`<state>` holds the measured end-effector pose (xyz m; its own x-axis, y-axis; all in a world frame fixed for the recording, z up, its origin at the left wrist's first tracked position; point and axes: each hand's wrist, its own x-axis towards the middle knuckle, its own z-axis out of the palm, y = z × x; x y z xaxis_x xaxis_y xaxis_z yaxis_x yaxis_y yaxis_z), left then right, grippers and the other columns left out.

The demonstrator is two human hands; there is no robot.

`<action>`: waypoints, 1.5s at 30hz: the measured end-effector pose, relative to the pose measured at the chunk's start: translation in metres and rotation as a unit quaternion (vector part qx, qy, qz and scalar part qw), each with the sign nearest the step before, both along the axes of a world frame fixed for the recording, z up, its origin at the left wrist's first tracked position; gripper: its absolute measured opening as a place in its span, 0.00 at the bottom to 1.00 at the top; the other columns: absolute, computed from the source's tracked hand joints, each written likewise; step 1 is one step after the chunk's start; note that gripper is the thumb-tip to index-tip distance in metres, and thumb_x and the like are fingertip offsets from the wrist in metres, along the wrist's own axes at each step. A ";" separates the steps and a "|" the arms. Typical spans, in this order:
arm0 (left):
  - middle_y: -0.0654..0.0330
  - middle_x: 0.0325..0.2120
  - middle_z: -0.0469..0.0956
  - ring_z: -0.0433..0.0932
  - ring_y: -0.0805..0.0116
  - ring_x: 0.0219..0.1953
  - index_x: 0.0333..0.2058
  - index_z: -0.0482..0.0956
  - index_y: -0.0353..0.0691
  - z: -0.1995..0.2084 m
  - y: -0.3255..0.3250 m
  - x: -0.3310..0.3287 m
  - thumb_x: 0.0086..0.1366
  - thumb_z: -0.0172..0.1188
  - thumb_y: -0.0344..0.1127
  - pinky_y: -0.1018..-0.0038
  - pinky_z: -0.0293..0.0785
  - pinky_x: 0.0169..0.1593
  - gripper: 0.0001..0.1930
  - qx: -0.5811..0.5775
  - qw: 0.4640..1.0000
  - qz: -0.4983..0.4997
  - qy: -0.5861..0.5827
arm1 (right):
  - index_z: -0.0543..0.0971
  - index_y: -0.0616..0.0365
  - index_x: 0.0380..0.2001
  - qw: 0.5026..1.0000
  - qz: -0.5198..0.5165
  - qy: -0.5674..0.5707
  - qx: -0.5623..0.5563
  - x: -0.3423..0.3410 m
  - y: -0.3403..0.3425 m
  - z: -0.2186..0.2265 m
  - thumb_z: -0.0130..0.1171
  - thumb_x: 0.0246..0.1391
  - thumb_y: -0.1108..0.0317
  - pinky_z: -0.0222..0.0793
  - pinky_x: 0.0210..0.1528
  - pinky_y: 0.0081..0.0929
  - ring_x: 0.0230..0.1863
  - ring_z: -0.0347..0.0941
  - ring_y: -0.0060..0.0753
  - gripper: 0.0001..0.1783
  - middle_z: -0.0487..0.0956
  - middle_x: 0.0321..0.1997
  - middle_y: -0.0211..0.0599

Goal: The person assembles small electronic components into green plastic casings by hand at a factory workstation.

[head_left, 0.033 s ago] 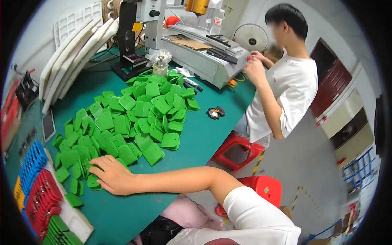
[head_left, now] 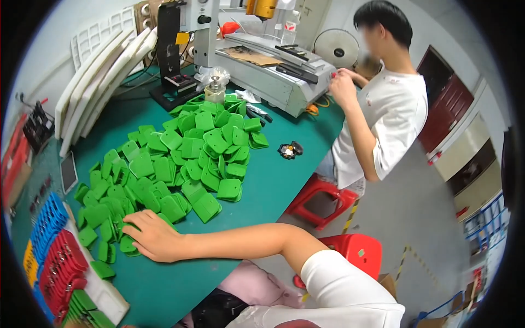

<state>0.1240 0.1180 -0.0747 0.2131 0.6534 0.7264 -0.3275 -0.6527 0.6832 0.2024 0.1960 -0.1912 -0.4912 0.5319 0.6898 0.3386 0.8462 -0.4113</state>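
A wide heap of green plastic pieces (head_left: 164,158), flat with rounded corners and some with a small hole, covers the middle of the table. My right hand (head_left: 156,236) lies palm down at the heap's near edge, its fingers stretched over several pieces and slightly apart. No piece is visibly gripped in it. Only a skin-coloured sliver that may be my left hand (head_left: 71,324) shows at the lower edge, by rows of green clips (head_left: 90,311); its fingers are cut off. Beyond these stand rows of red clips (head_left: 63,257) and blue clips (head_left: 49,218), with metal parts, beside a white foam strip (head_left: 109,292).
A glass bottle (head_left: 215,90) stands behind the heap. A grey machine (head_left: 262,76) occupies the back, and white foam sheets (head_left: 98,82) lean at the left. A phone (head_left: 69,172) lies nearby. Another person (head_left: 383,104) works at the right, near red stools (head_left: 355,251).
The whole view has shifted slightly. A skin-coloured sliver now shows at the lower left edge. My right hand stays on the heap's near edge.
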 end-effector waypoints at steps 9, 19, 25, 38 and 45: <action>0.35 0.60 0.49 0.52 0.43 0.63 0.59 0.47 0.20 -0.056 0.072 0.201 0.58 0.57 0.39 0.60 0.50 0.64 0.39 0.047 0.838 -0.084 0.537 | 0.69 0.65 0.44 0.998 0.019 0.056 0.023 -0.007 -0.007 -0.001 0.62 0.41 0.68 0.59 0.53 0.43 0.51 0.63 0.51 0.25 0.66 0.50 0.52; 0.45 0.48 0.69 0.66 0.48 0.49 0.59 0.50 0.23 -0.111 0.161 0.312 0.46 0.68 0.33 0.61 0.63 0.54 0.46 0.006 0.869 0.076 0.489 | 0.70 0.67 0.44 0.986 0.082 0.135 0.056 -0.017 -0.012 0.011 0.61 0.36 0.71 0.60 0.54 0.42 0.52 0.63 0.51 0.27 0.68 0.49 0.51; 0.44 0.37 0.69 0.71 0.45 0.39 0.38 0.69 0.29 -0.073 0.134 0.245 0.39 0.69 0.39 0.59 0.71 0.44 0.29 0.015 0.852 0.069 0.519 | 0.69 0.61 0.48 0.992 0.045 0.110 0.036 -0.022 -0.010 0.004 0.60 0.41 0.70 0.61 0.54 0.42 0.54 0.63 0.49 0.26 0.67 0.52 0.45; 0.49 0.43 0.69 0.72 0.51 0.44 0.46 0.66 0.36 -0.011 -0.010 -0.035 0.43 0.63 0.20 0.68 0.70 0.46 0.27 0.071 0.841 0.335 0.419 | 0.70 0.58 0.44 0.886 0.232 0.297 -0.269 -0.011 -0.012 0.003 0.57 0.48 0.71 0.67 0.41 0.23 0.40 0.70 0.26 0.18 0.72 0.39 0.34; 0.55 0.34 0.74 0.77 0.63 0.35 0.43 0.67 0.37 -0.053 -0.012 -0.076 0.44 0.70 0.28 0.72 0.73 0.39 0.27 -0.034 0.847 0.433 0.306 | 0.65 0.65 0.49 0.685 0.329 0.306 -0.573 -0.007 -0.014 0.021 0.37 0.65 0.60 0.73 0.23 0.22 0.29 0.72 0.24 0.19 0.72 0.39 0.39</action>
<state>0.0476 0.1062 -0.1276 -0.0449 0.7936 0.6068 0.6825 -0.4192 0.5987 0.1958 0.1819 -0.1702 -0.6897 0.6993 0.1879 -0.4943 -0.2651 -0.8279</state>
